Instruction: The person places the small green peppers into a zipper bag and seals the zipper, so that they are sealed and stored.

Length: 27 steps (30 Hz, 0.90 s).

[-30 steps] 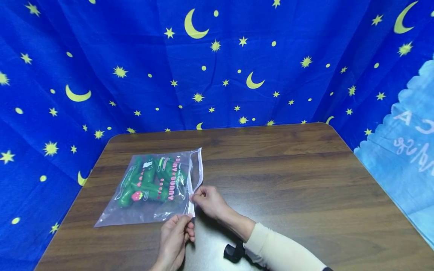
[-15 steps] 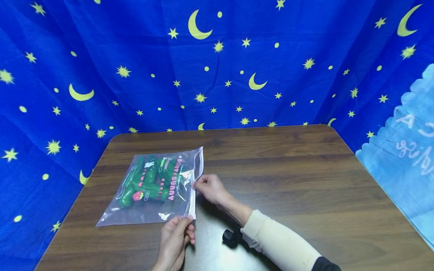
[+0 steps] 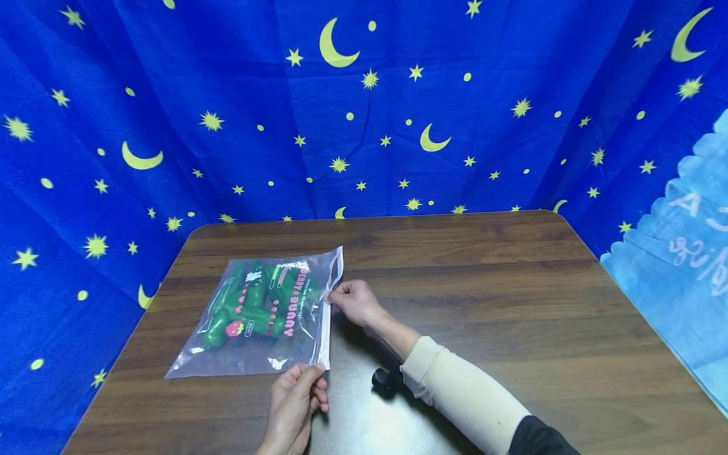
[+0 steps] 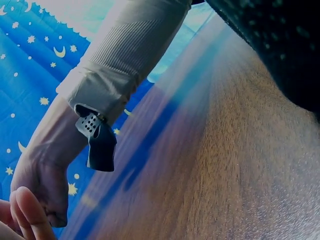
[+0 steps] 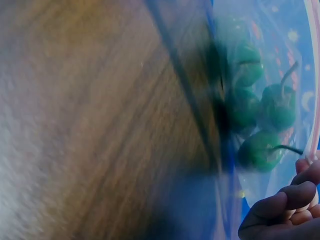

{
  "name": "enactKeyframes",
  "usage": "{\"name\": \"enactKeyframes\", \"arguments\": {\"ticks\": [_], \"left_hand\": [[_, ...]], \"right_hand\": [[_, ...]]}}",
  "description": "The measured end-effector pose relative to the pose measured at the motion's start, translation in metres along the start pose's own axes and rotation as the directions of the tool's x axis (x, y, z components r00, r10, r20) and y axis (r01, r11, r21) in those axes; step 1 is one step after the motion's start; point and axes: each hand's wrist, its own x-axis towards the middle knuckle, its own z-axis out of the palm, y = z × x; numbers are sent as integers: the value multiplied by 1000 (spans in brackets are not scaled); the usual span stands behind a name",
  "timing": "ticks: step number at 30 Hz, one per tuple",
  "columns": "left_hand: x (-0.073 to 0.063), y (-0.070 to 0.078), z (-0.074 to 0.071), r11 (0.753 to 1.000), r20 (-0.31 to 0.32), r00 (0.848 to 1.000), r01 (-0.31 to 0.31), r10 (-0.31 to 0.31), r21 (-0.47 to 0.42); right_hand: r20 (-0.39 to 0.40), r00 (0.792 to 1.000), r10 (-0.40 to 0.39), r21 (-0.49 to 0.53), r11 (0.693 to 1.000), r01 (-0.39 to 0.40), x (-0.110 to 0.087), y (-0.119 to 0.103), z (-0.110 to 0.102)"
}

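A clear zip bag (image 3: 244, 361) with pink "Berry Bunny" print lies on the left part of the table, its opening towards the right. Inside it are several green peppers (image 5: 261, 151), their stems showing in the right wrist view. My left hand (image 3: 291, 398) pinches the near corner at the end of the white zip strip (image 3: 325, 338). Farther up that strip, my right hand (image 3: 357, 302) pinches it between thumb and index finger. From there to the near corner the strip runs straight; beyond the right hand, the edge bows outward.
The brown wood table (image 3: 483, 297) reaches back to a blue curtain (image 3: 244, 82) with moons and stars. A light blue cloth (image 3: 671, 253) hangs at the right. A black wrist camera (image 3: 387, 382) sits below the right cuff.
My right hand has slid along the zip strip, away from me, towards the far corner. The left hand has kept its pinch on the near corner. The head view has shifted slightly.
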Motion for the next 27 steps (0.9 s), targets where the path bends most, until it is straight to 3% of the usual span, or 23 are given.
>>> {"name": "enactKeyframes", "arguments": {"ticks": [15,27], "left_hand": [[-3,-5,0,1000,26,1000,-13,13,-11],[-7,-5,-1,1000,28,999,19,-18,-15]], "right_hand": [[-25,998,62,6,998,-62,24,2,-9],[-28,993,114,37,993,-113,45,3,-17]]}}
